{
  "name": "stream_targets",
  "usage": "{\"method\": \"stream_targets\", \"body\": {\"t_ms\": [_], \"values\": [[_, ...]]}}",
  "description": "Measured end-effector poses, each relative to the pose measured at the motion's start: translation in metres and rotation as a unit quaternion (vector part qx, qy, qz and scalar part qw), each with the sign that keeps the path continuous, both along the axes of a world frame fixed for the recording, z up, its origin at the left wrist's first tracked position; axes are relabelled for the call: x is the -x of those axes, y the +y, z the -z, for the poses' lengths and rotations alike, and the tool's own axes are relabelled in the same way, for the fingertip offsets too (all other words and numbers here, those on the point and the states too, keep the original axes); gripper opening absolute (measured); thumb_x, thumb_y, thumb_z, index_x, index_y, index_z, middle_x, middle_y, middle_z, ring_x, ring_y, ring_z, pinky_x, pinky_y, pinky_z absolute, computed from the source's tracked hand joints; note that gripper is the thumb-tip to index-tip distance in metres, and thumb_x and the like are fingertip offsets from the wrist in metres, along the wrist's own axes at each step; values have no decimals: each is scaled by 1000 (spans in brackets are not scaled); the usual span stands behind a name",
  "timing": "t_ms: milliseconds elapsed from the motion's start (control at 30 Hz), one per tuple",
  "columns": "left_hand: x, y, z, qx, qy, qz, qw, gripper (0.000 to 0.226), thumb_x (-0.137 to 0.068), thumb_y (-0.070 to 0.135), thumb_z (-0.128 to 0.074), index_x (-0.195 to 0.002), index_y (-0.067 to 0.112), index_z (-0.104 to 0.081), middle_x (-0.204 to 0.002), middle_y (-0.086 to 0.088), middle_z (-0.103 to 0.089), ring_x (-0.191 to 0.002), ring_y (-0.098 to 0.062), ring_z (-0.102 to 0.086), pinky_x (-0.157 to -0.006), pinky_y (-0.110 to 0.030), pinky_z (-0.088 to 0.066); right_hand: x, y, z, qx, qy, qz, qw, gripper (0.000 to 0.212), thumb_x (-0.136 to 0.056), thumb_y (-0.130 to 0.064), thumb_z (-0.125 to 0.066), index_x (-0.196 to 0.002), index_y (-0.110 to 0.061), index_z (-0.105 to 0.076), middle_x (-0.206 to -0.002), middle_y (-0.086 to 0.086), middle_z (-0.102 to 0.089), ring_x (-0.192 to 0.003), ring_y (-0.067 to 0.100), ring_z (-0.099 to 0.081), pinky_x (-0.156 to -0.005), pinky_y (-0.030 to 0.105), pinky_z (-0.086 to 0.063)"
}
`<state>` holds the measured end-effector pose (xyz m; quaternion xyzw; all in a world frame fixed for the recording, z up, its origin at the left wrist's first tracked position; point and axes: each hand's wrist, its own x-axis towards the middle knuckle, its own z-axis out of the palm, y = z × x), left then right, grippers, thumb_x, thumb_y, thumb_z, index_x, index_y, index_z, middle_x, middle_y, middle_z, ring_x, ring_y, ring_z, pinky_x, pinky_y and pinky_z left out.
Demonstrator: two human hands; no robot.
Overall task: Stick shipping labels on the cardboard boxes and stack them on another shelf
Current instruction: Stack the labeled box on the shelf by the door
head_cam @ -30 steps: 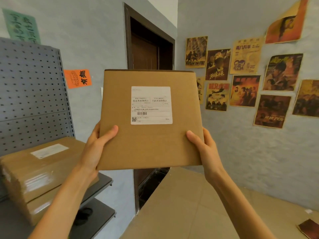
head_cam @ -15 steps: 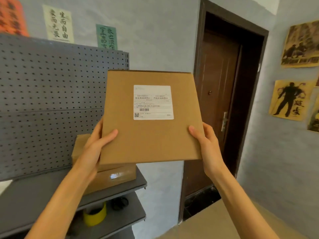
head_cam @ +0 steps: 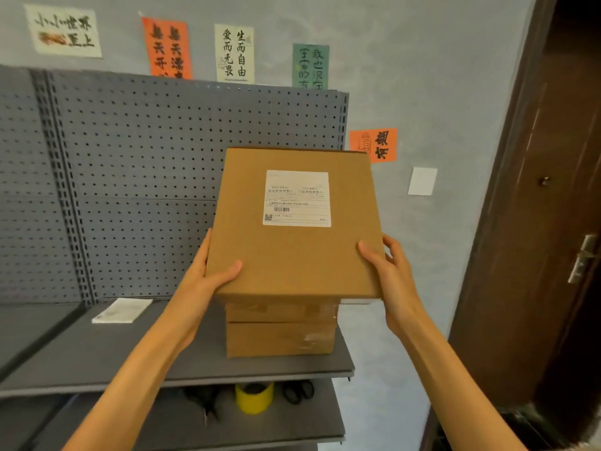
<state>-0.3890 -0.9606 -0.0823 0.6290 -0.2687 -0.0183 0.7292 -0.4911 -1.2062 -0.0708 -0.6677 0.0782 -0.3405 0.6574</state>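
I hold a flat cardboard box (head_cam: 292,255) in the air with both hands. A white shipping label (head_cam: 296,198) is stuck on its top face. My left hand (head_cam: 208,275) grips its left edge, thumb on top. My right hand (head_cam: 388,271) grips its right edge the same way. Directly below the held box sit two taped cardboard boxes (head_cam: 279,333), stacked on the right end of a grey shelf (head_cam: 130,359). The held box hides the top of that stack.
A white sheet (head_cam: 122,310) lies on the shelf to the left. On the lower shelf sit a yellow tape roll (head_cam: 254,397) and scissors (head_cam: 297,392). A grey pegboard (head_cam: 130,174) backs the shelf. A dark wooden door (head_cam: 553,222) stands at the right.
My view has swung left from the door to the shelf. The held box has come over the stacked boxes, with both hands gripping it as before.
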Motion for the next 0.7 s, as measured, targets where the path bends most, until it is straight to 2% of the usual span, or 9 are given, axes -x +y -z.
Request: {"method": "stream_targets", "body": {"t_ms": [67, 133, 233, 300, 367, 433, 500, 633, 700], "values": [[-18, -1, -2, 2, 1, -11, 1000, 96, -63, 51, -78, -145, 39, -29, -129, 18, -55, -115, -5, -55, -100, -34, -43, -18, -2, -2, 12, 7, -22, 1000, 46, -90, -38, -57, -133, -30, -42, -124, -4, -59, -103, 12, -61, -76, 26, -52], [-36, -3, -5, 11, 4, -22, 1000, 76, -78, 37, -68, -144, 36, -31, -125, 18, -56, -112, -4, -55, -98, -31, -44, -36, -5, -5, 23, 14, -49, 998, 49, -91, -37, -57, -137, -31, -42, -128, -5, -58, -109, 15, -60, -87, 33, -53], [-65, -8, -6, 14, 21, -39, 999, 65, -84, 30, -63, -142, 32, -35, -126, 12, -57, -112, -10, -56, -97, -33, -44, -62, -12, -4, 37, 31, -93, 995, 62, -86, -43, -63, -142, -36, -38, -132, -9, -57, -115, 16, -58, -98, 40, -50], [-81, -12, -6, 13, 41, -45, 998, 62, -84, 30, -65, -139, 26, -38, -123, 8, -58, -108, -12, -58, -89, -30, -47, -78, -18, 0, 37, 54, -101, 993, 77, -75, -49, -65, -144, -38, -32, -135, -9, -54, -118, 18, -55, -101, 44, -47], [-96, -17, -5, -3, 64, -43, 997, 65, -81, 32, -67, -138, 22, -38, -121, 6, -57, -107, -13, -58, -85, -29, -48, -92, -24, 4, 19, 69, -88, 994, 76, -77, -47, -67, -143, -34, -31, -135, -5, -51, -118, 20, -54, -99, 43, -48], [-109, -24, -5, -25, 78, -34, 996, 67, -80, 35, -68, -138, 21, -37, -121, 5, -57, -107, -15, -58, -88, -30, -47, -103, -31, 7, -7, 78, -74, 994, 62, -85, -39, -65, -137, -29, -32, -131, -2, -51, -114, 21, -55, -92, 38, -50], [-120, -29, -7, -38, 86, -27, 995, 61, -82, 34, -65, -136, 21, -40, -121, 5, -57, -108, -14, -57, -88, -29, -46, -114, -36, 9, -22, 92, -71, 993, 56, -88, -36, -62, -134, -27, -33, -129, 1, -51, -112, 21, -55, -87, 34, -50], [-132, -38, -10, -40, 103, 8, 994, 46, -85, 32, -60, -129, 22, -50, -120, 3, -61, -109, -14, -57, -87, -29, -45, -134, -49, 14, -33, 105, -83, 991, 54, -89, -39, -59, -137, -24, -39, -129, 1, -55, -111, 19, -56, -89, 36, -51], [-135, -42, -8, -59, 115, 7, 992, 40, -84, 31, -60, -123, 23, -53, -116, 4, -62, -108, -14, -56, -83, -29, -45, -140, -54, 17, -39, 116, -104, 987, 52, -90, -41, -57, -137, -25, -42, -127, 0, -57, -110, 18, -57, -85, 33, -51]]}}
